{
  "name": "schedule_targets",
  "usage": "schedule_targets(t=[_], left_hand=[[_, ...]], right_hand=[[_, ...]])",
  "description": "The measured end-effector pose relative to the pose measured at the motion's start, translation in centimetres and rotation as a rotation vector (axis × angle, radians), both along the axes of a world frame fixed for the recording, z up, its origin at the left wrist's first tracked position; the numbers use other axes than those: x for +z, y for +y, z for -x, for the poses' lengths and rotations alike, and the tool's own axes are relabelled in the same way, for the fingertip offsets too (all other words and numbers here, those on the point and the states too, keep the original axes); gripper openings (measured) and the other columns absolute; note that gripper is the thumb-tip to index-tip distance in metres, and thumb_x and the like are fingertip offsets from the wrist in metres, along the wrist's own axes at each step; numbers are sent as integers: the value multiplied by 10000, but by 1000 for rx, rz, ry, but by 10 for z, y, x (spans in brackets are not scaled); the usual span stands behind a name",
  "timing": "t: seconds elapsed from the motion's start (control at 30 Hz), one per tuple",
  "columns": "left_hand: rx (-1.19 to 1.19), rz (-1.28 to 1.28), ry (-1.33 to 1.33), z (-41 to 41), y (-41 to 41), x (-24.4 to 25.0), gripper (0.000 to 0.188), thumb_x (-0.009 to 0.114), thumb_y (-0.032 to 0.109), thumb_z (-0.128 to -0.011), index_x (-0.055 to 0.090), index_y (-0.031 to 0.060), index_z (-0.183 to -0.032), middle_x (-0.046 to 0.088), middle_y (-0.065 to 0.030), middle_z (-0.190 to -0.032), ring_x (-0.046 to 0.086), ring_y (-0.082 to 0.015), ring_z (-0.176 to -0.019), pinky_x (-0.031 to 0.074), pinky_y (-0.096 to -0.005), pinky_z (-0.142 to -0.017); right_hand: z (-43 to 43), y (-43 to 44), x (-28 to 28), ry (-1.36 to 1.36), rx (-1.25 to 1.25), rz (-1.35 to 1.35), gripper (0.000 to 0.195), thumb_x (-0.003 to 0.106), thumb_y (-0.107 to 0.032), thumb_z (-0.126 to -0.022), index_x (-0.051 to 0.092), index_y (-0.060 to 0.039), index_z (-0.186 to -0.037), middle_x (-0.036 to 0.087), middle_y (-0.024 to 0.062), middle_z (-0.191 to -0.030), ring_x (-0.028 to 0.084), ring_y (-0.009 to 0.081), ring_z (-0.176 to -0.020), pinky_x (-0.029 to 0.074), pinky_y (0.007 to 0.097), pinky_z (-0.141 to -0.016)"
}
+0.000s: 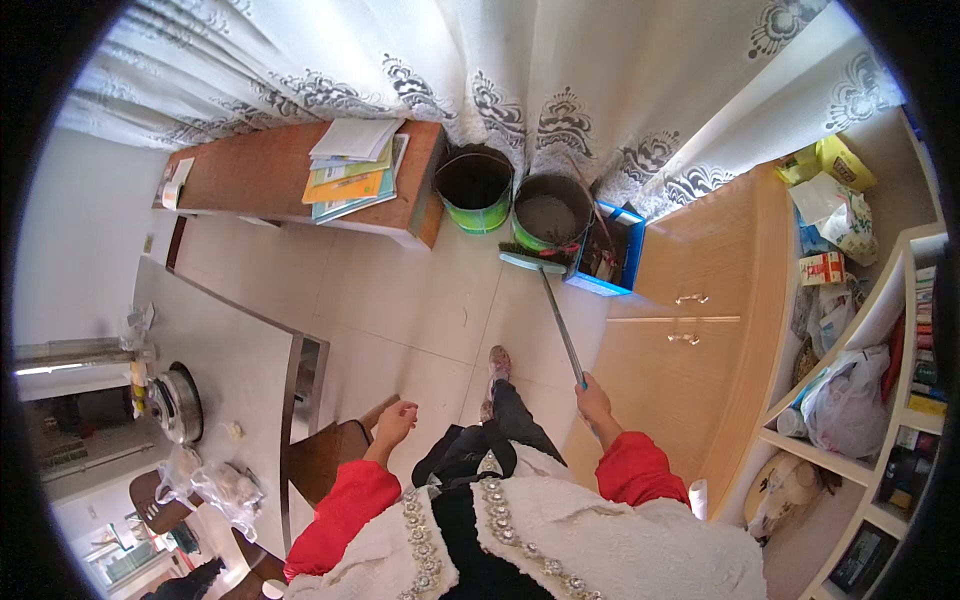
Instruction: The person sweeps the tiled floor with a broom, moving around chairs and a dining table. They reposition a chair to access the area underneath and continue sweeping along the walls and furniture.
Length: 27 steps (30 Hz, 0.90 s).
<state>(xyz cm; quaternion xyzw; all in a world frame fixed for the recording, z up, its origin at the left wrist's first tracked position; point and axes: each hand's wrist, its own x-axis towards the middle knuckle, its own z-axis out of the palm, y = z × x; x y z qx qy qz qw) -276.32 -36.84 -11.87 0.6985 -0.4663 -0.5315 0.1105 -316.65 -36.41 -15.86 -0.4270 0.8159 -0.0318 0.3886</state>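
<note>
My right hand (595, 405) grips the grey handle of a broom (561, 319), which runs away from me across the tiled floor. The broom's pale blue head has dark bristles and lies in front of a green bucket (531, 238) with dark contents, beside a blue open box (640, 259) at the foot of the curtain. My left hand (397, 421) hangs in the air, empty, its fingers loosely bent. Below it is a brown wooden chair (330, 454). A second green bucket (480, 216), dark inside, stands left of the first.
A low wooden cabinet (262, 161) bears a stack of books (352, 176). Wooden cupboard doors (675, 375) with metal handles border the right, near shelves holding plastic bags (847, 405). A grey table (232, 337) at left carries a metal pot (176, 405). The patterned curtain (495, 60) hangs behind the buckets.
</note>
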Motion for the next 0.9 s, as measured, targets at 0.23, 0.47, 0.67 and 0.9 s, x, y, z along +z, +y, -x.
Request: schedule_targets(t=[0.23, 0.47, 0.67, 0.9], left_hand=[[261, -152, -108, -56, 136, -28, 262, 471, 214, -753, 557, -13, -850, 560, -77, -612, 537, -133, -510, 429, -257, -479], [252, -397, -46, -60, 229, 18, 219, 479, 187, -736, 569, -10, -706, 539, -50, -553, 510, -123, -477, 403, -260, -426], [413, -377, -39, -69, 215, 15, 201, 479, 166, -743, 567, -8, -790, 548, -58, -592, 527, -124, -525, 428, -232, -471], [446, -145, 141, -30, 132, -37, 204, 474, 152, -767, 542, -10, -871, 553, -95, -673, 540, -144, -566, 462, -249, -512]], right_hand=[[-13, 1, -54, 47, 164, 194, 393, 408, -190, -773, 371, -149, -1162, 540, 136, -676, 508, 240, -494, 405, 343, -458], [-15, 10, -121, 7, 162, 233, 386, 342, -185, -776, 352, -140, -1159, 526, 173, -632, 517, 277, -497, 406, 384, -476], [-46, 61, 8, -312, -20, -294, 354, 347, -172, -784, 346, -142, -1136, 506, 166, -610, 495, 261, -462, 400, 376, -442], [-1, 31, 6, -200, 145, 54, 336, 366, -176, -800, 346, -127, -1132, 485, 126, -568, 451, 196, -372, 386, 323, -383]])
